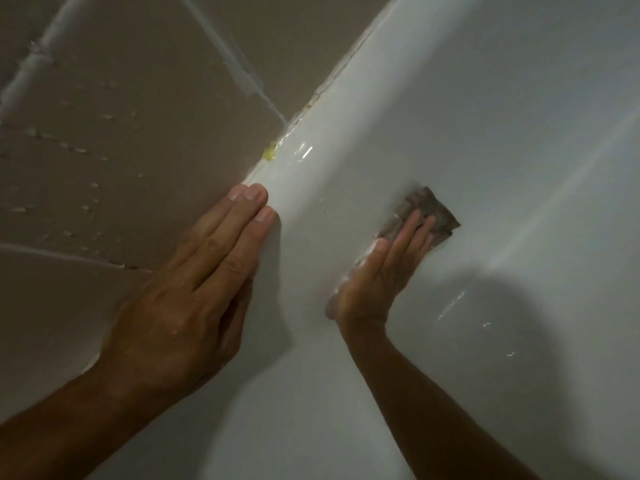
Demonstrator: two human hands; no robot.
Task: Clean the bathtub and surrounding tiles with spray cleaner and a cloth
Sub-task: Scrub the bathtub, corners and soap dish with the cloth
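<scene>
Crumpled grey-brown cloth [424,216] pressed flat against the sloping inner wall of the glossy white bathtub [502,133], right of centre, just below the rounded rim. Held there under the right hand [381,271], fingers straight and close together, palm bearing down on the fabric rather than gripping it; probably so as to spread pressure over a wide patch while wiping. White foam or cleaner residue along the thumb edge of that hand.

Left hand [194,289] laid flat, fingers straight and together, across the seam where tub rim meets wall, fingertips on the rim; likely a brace for leaning over the tub. Holding nothing.

Small yellowish blob [269,154] at the seam, just beyond the left fingertips, with wet glints on the rim beside it. Dark flecks further along the joint, far side.

Beige wall tiles [104,133] to the left, split by pale grout lines and dotted with droplets, apparently sprayed and not yet wiped. No spray bottle in view.
</scene>
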